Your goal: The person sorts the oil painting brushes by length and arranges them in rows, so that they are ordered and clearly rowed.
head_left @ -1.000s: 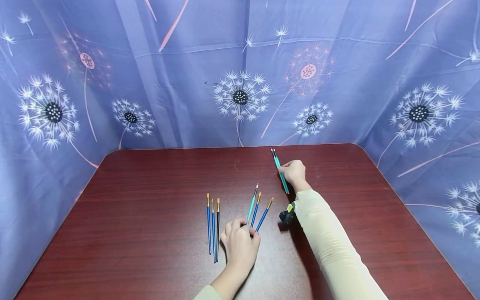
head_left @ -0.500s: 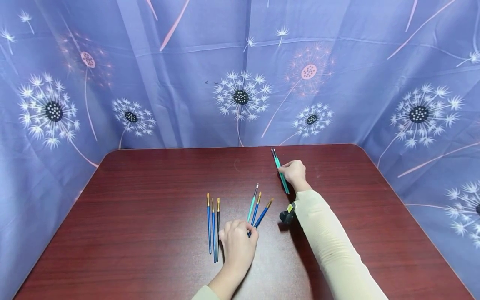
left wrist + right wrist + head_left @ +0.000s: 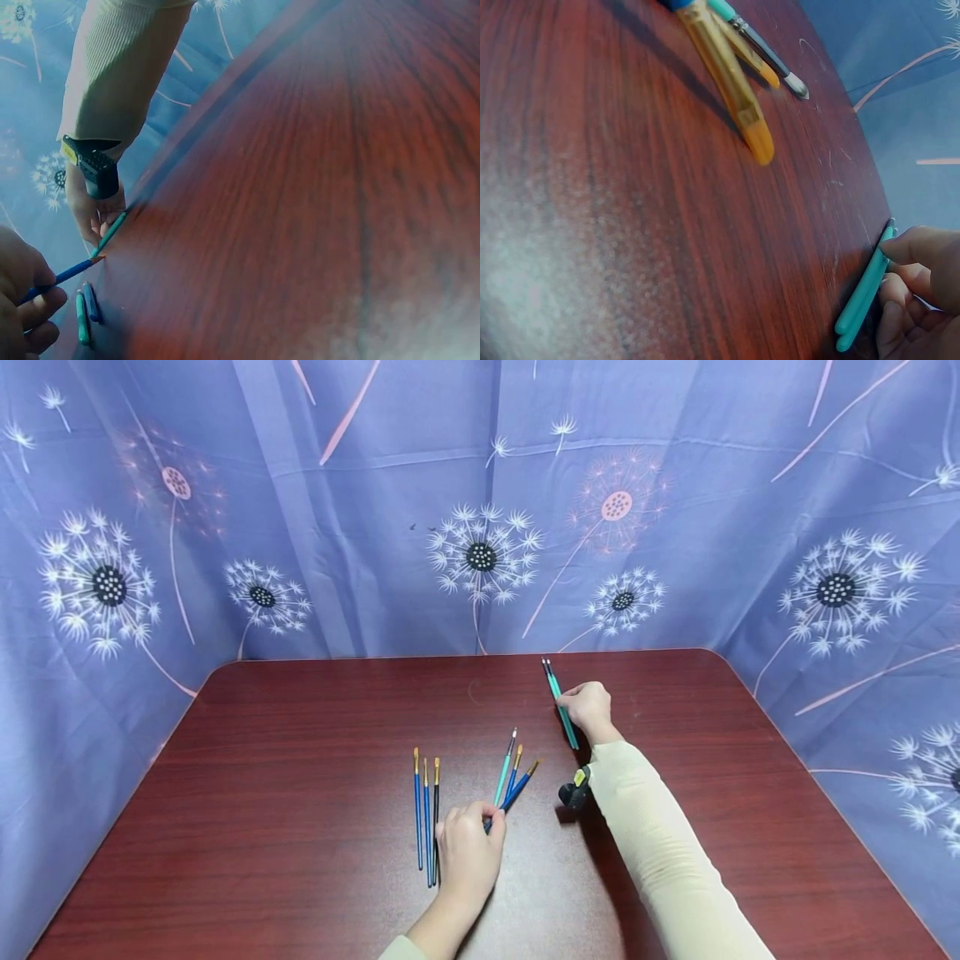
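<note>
Left hand (image 3: 468,857): thumb and fingers clamped on a blue brush (image 3: 519,785); bristles point ahead and right of the palm.
Blue brush: handle looks raised off the table (image 3: 300,793); can't tell if bristles touch.
Just ahead of left fingers: loose teal brush (image 3: 503,777) and second blue brush (image 3: 514,774); held one overlaps the latter in the head view.
Left of left hand: black brush (image 3: 436,814) just beside it, then two outer blue brushes (image 3: 418,818).
Right hand (image 3: 588,703): ahead and right of the left hand, thumb and fingers clamped on teal pair (image 3: 862,292).
Step, my read: pick of one blue brush; grip made, not yet placed.
Next move calls for: lift clear of neighbours, don't nudge black brush, right hand steady.
</note>
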`<act>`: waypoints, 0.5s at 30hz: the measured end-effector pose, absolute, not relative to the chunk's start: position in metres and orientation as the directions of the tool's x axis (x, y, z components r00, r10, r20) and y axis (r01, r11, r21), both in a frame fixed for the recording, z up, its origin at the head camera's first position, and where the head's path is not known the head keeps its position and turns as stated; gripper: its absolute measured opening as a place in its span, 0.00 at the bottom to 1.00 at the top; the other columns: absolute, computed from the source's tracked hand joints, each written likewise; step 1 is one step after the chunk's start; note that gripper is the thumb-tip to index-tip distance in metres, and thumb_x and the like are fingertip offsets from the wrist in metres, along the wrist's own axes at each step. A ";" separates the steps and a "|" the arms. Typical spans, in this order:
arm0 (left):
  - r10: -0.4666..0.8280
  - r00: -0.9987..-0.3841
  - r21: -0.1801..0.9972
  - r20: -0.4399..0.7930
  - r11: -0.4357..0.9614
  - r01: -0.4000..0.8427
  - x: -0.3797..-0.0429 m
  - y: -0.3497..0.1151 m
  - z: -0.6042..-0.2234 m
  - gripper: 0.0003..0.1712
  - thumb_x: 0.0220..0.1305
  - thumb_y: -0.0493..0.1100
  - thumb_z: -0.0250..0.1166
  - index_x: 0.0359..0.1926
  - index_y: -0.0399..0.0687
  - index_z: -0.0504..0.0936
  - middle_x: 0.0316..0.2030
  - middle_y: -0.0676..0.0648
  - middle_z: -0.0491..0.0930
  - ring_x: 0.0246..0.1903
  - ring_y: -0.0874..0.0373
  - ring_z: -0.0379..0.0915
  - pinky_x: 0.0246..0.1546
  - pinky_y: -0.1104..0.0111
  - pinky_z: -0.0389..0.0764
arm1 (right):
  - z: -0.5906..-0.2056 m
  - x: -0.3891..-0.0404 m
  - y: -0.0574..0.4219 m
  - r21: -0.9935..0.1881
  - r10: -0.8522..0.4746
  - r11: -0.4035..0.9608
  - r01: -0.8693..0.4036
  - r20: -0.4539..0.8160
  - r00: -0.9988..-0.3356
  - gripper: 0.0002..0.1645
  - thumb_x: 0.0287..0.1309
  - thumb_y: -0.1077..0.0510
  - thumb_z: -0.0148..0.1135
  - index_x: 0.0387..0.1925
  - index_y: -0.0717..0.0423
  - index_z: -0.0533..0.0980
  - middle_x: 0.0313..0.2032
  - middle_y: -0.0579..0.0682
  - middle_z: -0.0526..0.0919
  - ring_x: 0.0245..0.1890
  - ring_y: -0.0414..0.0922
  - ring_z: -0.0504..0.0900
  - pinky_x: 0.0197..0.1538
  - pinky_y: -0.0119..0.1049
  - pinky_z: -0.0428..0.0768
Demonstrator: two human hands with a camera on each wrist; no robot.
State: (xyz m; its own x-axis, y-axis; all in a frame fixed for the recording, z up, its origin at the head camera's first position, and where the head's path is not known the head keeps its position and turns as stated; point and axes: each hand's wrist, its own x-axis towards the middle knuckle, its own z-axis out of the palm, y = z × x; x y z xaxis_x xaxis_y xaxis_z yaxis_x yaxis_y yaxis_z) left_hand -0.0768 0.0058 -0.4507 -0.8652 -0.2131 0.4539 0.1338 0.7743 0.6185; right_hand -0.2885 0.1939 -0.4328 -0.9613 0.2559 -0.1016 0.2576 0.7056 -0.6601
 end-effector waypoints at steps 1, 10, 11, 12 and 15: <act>-0.224 -0.867 0.638 0.446 0.759 0.132 -0.077 0.005 -0.451 0.03 0.49 0.40 0.69 0.23 0.49 0.82 0.21 0.53 0.83 0.23 0.59 0.72 0.30 0.68 0.63 | -0.433 -0.289 0.194 -0.662 0.258 0.703 0.259 -0.101 -0.961 0.15 0.53 0.53 0.61 0.36 0.60 0.84 0.45 0.59 0.83 0.49 0.55 0.77 0.46 0.42 0.78; -0.292 -0.856 0.739 0.425 0.659 0.142 -0.078 0.001 -0.451 0.02 0.49 0.37 0.69 0.24 0.47 0.83 0.20 0.53 0.83 0.23 0.59 0.73 0.34 0.62 0.70 | -0.435 -0.288 0.194 -0.658 0.268 0.710 0.251 -0.077 -0.960 0.15 0.51 0.54 0.62 0.35 0.59 0.84 0.44 0.59 0.84 0.49 0.55 0.77 0.49 0.43 0.77; -0.298 -0.856 0.744 0.423 0.653 0.141 -0.078 0.000 -0.451 0.02 0.49 0.37 0.69 0.24 0.47 0.83 0.20 0.53 0.83 0.23 0.59 0.73 0.34 0.62 0.71 | -0.435 -0.288 0.194 -0.658 0.269 0.710 0.250 -0.076 -0.960 0.14 0.51 0.54 0.62 0.35 0.59 0.84 0.43 0.59 0.84 0.49 0.55 0.77 0.49 0.43 0.77; -0.302 -0.857 0.751 0.418 0.645 0.139 -0.077 -0.001 -0.451 0.02 0.48 0.37 0.70 0.24 0.47 0.83 0.20 0.53 0.83 0.23 0.59 0.73 0.35 0.61 0.71 | -0.435 -0.288 0.194 -0.658 0.269 0.710 0.250 -0.075 -0.960 0.14 0.50 0.54 0.62 0.35 0.59 0.84 0.43 0.59 0.84 0.49 0.55 0.77 0.49 0.43 0.77; -0.312 -0.859 0.765 0.405 0.631 0.132 -0.077 -0.004 -0.452 0.03 0.48 0.37 0.70 0.23 0.48 0.83 0.19 0.54 0.82 0.23 0.60 0.72 0.34 0.63 0.70 | -0.434 -0.288 0.194 -0.660 0.267 0.709 0.249 -0.075 -0.961 0.15 0.51 0.54 0.61 0.35 0.59 0.84 0.44 0.59 0.84 0.50 0.55 0.77 0.49 0.43 0.77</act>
State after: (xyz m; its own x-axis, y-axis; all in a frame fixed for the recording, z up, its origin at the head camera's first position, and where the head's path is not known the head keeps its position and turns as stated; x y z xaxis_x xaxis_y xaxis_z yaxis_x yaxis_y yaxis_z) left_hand -0.0768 -0.0039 -0.4518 -0.8593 -0.3120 0.4053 0.1318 0.6305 0.7649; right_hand -0.2884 0.1942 -0.4344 -0.9607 0.2670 -0.0754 0.2488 0.7091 -0.6597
